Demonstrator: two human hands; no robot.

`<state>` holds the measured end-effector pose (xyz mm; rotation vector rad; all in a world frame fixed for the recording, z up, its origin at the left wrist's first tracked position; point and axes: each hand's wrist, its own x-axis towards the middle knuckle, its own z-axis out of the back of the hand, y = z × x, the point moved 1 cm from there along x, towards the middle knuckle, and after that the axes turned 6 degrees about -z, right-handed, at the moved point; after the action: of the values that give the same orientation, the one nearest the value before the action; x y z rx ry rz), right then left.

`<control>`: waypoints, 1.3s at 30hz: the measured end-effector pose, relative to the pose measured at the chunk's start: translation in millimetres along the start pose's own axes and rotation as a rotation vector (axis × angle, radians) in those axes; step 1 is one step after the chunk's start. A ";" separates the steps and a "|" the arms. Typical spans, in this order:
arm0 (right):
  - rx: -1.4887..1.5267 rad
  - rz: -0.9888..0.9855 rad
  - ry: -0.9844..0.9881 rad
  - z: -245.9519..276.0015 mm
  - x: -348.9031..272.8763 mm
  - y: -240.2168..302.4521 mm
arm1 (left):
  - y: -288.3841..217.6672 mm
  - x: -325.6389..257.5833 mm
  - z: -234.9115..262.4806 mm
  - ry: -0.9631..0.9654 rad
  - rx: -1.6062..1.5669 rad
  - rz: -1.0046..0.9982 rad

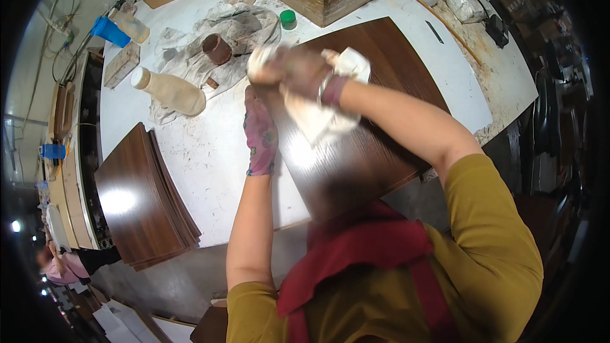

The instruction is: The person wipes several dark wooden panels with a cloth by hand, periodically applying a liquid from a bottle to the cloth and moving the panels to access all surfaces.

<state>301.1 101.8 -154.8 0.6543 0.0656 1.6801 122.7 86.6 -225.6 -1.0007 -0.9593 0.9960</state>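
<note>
Gripping a bunched white cloth (318,121), the right hand (304,73) is blurred over the upper left part of a dark brown wood-grain panel (397,73). The left hand (260,130), in a patterned glove, has its fingers extended along the panel's left edge and grasps nothing. The panel lies on the white table (216,178) in front of the person, and the wiping seems to be midway. Its near part shines, but that may be only lamp glare, so I cannot tell how much surface is done; the area under the cloth looks unfinished. To the left, a stack of similar panels (136,194) lies apart, whether finished or waiting I cannot tell. Beyond the hands, a capped bottle (171,92) and a brown cup (217,49) rest on crumpled rags (244,25).
</note>
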 end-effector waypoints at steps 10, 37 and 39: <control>0.130 -0.357 0.168 22.5 31.9 3.1 | -36.6 -22.6 -10.0 0.039 -0.052 0.083; 0.262 -0.569 0.129 84.8 -98.4 -41.7 | -44.0 -35.8 0.8 0.041 0.066 -0.083; -0.068 0.267 -0.065 27.3 -149.5 19.0 | -38.0 -33.4 -7.0 0.048 -0.067 -0.022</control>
<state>306.9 -48.9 -181.3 0.6892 -0.1307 1.9065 128.6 44.8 -196.7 -1.0633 -0.9675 0.9233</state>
